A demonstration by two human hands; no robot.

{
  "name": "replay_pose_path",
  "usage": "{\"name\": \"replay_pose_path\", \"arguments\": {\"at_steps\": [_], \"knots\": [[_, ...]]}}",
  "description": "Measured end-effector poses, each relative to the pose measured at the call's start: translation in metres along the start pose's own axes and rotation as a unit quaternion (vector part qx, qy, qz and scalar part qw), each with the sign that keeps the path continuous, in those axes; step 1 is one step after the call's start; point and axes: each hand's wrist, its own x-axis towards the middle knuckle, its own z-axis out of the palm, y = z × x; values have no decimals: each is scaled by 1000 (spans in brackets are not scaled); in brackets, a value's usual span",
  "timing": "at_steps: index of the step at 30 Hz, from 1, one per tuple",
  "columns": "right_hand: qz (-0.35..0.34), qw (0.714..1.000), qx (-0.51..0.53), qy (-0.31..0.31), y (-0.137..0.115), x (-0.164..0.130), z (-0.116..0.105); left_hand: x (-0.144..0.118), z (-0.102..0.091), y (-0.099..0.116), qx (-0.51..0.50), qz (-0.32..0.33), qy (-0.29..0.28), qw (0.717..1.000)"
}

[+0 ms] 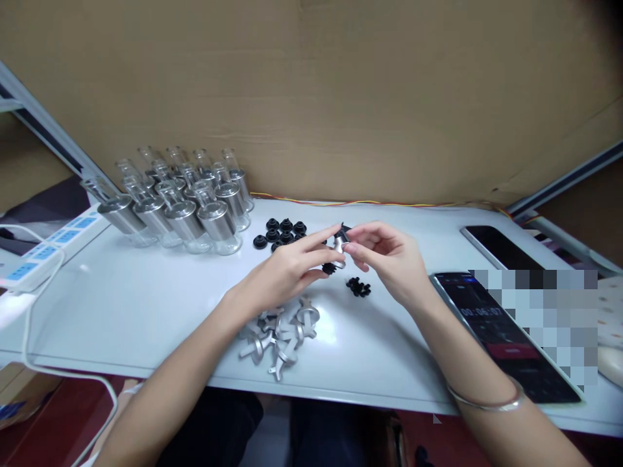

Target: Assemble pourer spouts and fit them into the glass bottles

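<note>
My left hand point(287, 267) has its fingers closed around a small silver metal spout piece point(339, 244) above the middle of the table. A small black part sits at the spout's upper end, where the fingertips of my right hand point(396, 259) pinch; whether they grip the black part or the spout edge is partly hidden. Below my left fingertips lies a cluster of black toothed pieces point(329, 268). Small black parts point(359, 287) lie in a pile under my right hand. Nearer me is a heap of silver spout pieces point(287, 334). Black ribbed stoppers point(286, 226) stand behind my left hand.
Several glass bottles with metal sleeves point(182, 220) stand at the back left. A power strip point(48, 250) with a white cable lies at the left edge. On the right are a phone showing a timer point(506, 347) and another dark phone point(503, 246). Cardboard point(311, 97) walls the back.
</note>
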Motion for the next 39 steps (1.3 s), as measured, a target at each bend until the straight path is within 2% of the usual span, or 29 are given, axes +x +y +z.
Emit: {"name": "replay_pose_path", "arguments": {"at_steps": [10,16,20,30,39], "knots": [[-78,996,-30,38,0,-5,2,1,-2,1,6,14,28,999],[-163,985,-53,-37,5,-5,-2,0,-3,1,36,16,61,997],[-199,975,-103,-12,11,-5,-3,-1,-2,0,53,24,72,996],[-186,981,-58,-9,11,-8,3,-1,-4,0,73,44,66,994],[-186,980,-68,9,13,-8,3,-1,-4,0,78,50,82,992]]}}
